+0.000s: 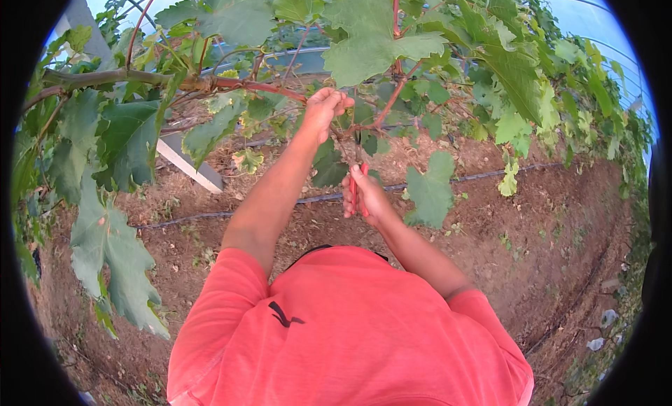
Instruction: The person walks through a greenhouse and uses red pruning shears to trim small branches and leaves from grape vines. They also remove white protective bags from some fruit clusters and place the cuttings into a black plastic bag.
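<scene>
My left hand (326, 110) is raised to a reddish grapevine cane (262, 87), its fingers bent together at the cane's right end. Whether a thin stem is pinched between the fingertips is too small to tell. Lower and to the right, my right hand (367, 196) grips red-handled pruning snips (355, 188). Their narrow dark blades point up toward a forked brown vine stem (378, 123). A broad grape leaf (380, 36) hangs just above my left hand. Another leaf (431, 189) dangles right of the snips.
A black drip hose (325, 197) crosses the bare soil (499, 238) behind the hands. At left, a pale slanting post (189, 162) stands among leaves. Dense vine foliage (567, 101) runs along the right, beneath a plastic-covered tunnel roof (583, 12).
</scene>
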`<state>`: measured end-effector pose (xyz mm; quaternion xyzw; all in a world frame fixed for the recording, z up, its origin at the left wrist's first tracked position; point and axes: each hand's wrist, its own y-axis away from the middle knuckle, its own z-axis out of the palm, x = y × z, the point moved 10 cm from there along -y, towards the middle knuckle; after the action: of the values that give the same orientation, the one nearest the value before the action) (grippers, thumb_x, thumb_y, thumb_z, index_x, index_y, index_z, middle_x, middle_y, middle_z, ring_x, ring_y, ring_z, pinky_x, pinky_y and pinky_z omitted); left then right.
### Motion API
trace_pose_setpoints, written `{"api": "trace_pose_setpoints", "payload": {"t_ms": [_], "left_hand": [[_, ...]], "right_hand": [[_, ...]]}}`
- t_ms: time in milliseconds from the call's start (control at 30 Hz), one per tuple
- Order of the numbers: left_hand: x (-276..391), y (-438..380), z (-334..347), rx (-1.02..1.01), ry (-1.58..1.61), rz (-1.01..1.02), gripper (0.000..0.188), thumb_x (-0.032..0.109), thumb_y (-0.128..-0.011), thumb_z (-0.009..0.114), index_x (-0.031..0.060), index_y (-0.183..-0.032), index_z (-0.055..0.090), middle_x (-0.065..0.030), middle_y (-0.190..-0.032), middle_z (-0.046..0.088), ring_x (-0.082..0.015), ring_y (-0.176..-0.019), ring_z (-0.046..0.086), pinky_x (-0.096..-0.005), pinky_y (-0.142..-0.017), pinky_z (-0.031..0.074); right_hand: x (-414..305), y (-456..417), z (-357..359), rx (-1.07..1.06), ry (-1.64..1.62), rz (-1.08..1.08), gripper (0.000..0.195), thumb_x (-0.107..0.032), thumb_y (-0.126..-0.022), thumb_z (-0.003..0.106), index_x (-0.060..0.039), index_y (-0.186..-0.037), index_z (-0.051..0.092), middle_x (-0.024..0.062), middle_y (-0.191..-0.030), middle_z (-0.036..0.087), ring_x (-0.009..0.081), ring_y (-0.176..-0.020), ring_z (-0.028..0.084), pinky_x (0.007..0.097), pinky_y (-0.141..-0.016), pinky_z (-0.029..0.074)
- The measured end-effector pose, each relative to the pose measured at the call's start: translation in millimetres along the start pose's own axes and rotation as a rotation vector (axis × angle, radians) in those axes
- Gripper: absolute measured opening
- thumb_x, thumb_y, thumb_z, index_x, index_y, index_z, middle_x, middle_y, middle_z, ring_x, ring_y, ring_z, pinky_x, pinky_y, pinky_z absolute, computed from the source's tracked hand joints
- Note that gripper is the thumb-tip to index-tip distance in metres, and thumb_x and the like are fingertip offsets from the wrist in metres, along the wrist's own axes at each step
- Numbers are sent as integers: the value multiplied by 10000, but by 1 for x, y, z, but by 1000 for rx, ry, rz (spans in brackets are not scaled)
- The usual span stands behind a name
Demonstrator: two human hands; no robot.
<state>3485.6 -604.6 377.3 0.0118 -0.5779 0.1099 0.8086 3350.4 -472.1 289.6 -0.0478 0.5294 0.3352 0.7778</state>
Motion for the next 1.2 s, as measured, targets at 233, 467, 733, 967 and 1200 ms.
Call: {"api": "trace_pose_setpoints", "payload": {"t_ms": [233, 467, 733, 967, 1200], "left_hand": [[-6, 13, -24, 61, -128, -19, 161, 165, -936, 514, 41, -855, 578, 2, -618, 525, -102, -523, 510, -235, -489, 413], [-5, 27, -20, 84, -6, -65, 170, 180, -934, 526, 29, -866, 565, 0, -625, 503, -112, -518, 476, -253, -482, 413], [0, 33, -18, 118, 112, -122, 163, 178, -933, 518, 25, -900, 564, -1, -646, 503, -118, -539, 482, -260, -484, 426], [0, 43, -18, 93, 78, -146, 177, 184, -929, 516, 26, -880, 579, 4, -637, 518, -90, -496, 480, -232, -431, 418], [-6, 55, -21, -10, -149, -178, 200, 188, -943, 492, 20, -951, 599, 0, -700, 555, -98, -563, 516, -240, -483, 410]], "right_hand": [[-4, 8, 2, -42, 66, -15, 467, -523, -930, 418, -63, -907, 491, 24, -618, 488, 152, -479, 518, 323, -457, 505], [0, -10, 5, -56, 52, 103, 500, -561, -882, 489, -61, -892, 493, 40, -641, 521, 173, -485, 553, 349, -439, 511], [-9, -30, 9, -10, 32, 222, 527, -604, -858, 495, -77, -866, 503, 28, -609, 503, 179, -472, 524, 381, -436, 484], [-30, -33, 3, 32, 35, 39, 472, -544, -883, 512, -73, -869, 497, 4, -543, 435, 143, -368, 411, 319, -365, 392], [-38, -35, 2, -18, 337, 75, 542, -606, -850, 511, -69, -919, 496, 4, -635, 482, 130, -472, 499, 307, -427, 460]]}}
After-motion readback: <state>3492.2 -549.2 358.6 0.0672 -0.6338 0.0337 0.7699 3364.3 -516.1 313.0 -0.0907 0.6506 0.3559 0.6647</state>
